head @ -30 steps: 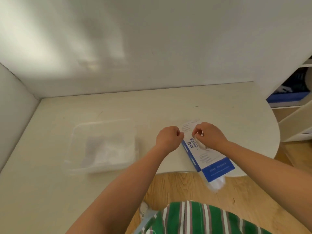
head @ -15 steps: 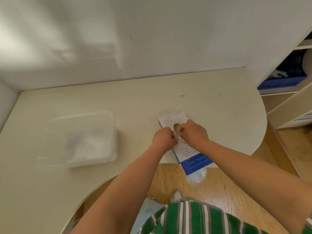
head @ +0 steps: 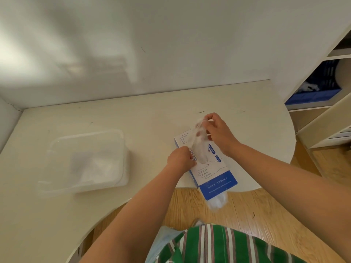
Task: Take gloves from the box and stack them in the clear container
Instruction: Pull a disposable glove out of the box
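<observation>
Head view: the right hand [head: 220, 133] is raised above the far end of the glove box [head: 214, 175]. Its thumb and fingers are closed narrowly in a pinch on a thin clear glove [head: 198, 147], which stretches from the fingertips down to the opening in the top of the box. The left hand [head: 180, 159] sits against the box's left edge by that opening with its fingers curled under. The tips are hidden, so whether they grip the cardboard or only press on it cannot be told.

The white and blue box lies flat and skewed on the cream table [head: 171, 114]. Its blue near end hangs over the table's near edge, above the wooden floor [head: 247, 215]. A bunch of clear gloves [head: 217, 203] pokes out of that overhanging end.

The clear container [head: 124, 158] stands well apart to the left, just behind the table's curved cut-out edge. A loose pile of clear gloves [head: 95, 166] lies inside it. Bare tabletop runs between container and box, and from both back to the white wall [head: 171, 44]. On the right, the table's rounded edge curves close past the box. Beyond it stands a shelf unit [head: 322, 126] with a blue basket [head: 315, 95].
</observation>
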Action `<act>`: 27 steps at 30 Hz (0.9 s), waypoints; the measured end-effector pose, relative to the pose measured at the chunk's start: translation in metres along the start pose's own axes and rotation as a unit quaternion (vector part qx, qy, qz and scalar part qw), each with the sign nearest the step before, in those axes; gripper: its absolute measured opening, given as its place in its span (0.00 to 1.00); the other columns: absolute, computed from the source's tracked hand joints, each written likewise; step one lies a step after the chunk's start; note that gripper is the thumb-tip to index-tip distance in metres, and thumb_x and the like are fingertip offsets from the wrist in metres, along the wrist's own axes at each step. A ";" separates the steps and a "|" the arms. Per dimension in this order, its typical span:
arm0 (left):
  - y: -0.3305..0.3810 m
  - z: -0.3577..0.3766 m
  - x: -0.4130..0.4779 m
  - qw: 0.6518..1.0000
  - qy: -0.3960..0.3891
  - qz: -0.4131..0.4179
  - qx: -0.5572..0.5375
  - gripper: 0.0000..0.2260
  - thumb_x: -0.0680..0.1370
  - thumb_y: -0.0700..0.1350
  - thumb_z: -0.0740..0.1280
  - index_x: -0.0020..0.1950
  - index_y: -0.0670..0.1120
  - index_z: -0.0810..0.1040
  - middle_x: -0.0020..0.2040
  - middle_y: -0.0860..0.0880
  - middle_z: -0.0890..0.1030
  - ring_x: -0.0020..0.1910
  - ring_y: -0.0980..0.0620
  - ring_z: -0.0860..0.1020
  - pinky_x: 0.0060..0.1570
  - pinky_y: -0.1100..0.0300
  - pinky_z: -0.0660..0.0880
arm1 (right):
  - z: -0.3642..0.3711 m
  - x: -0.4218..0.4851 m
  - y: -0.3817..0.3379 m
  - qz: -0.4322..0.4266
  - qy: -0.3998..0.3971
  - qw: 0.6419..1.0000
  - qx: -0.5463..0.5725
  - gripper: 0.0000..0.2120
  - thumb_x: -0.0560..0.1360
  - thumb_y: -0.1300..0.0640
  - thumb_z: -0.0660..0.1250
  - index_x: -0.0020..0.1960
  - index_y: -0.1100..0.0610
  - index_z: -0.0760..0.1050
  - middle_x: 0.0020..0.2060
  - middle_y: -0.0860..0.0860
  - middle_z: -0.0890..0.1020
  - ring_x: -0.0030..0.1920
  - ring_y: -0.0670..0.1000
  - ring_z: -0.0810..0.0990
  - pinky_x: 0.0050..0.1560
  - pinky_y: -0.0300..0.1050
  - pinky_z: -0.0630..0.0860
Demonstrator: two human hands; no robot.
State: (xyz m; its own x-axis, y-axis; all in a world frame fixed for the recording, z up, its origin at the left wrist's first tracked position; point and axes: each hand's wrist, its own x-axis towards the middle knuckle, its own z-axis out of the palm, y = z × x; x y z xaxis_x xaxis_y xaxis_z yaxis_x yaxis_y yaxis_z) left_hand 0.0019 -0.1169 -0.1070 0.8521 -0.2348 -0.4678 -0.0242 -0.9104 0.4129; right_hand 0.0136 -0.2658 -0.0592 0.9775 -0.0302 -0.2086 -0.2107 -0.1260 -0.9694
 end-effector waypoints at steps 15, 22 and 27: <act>-0.044 -0.077 -0.023 0.793 -0.003 -0.043 -0.608 0.21 0.79 0.59 0.62 0.53 0.42 0.81 0.44 0.46 0.82 0.42 0.50 0.80 0.47 0.57 0.75 | 0.033 -0.006 -0.023 0.025 -0.067 0.997 0.036 0.11 0.77 0.68 0.62 0.56 0.56 0.68 0.48 0.57 0.84 0.36 0.49 0.75 0.45 0.43 0.73; -0.070 -0.093 -0.034 0.793 0.063 0.031 -0.605 0.06 0.77 0.42 0.70 0.49 0.39 0.78 0.35 0.51 0.74 0.29 0.54 0.74 0.35 0.63 0.75 | 0.063 0.008 -0.029 0.104 -0.149 0.983 0.027 0.22 0.79 0.46 0.62 0.69 0.56 0.68 0.46 0.55 0.82 0.45 0.52 0.77 0.55 0.50 0.72; -0.094 -0.108 -0.047 0.798 0.066 0.061 -0.596 0.01 0.77 0.42 0.70 0.46 0.45 0.81 0.27 0.53 0.70 0.25 0.56 0.66 0.27 0.64 0.65 | 0.082 0.014 -0.036 0.162 -0.243 0.956 -0.006 0.27 0.73 0.38 0.67 0.57 0.61 0.79 0.44 0.56 0.81 0.45 0.56 0.78 0.51 0.43 0.73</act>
State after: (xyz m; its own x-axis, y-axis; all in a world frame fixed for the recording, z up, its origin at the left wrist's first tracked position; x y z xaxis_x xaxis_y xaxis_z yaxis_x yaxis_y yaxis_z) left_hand 0.0204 0.0165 -0.0391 0.9309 -0.1876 -0.3135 0.3365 0.1059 0.9357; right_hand 0.0355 -0.1800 -0.0376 0.7466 0.3946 -0.5356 -0.4990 -0.2003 -0.8431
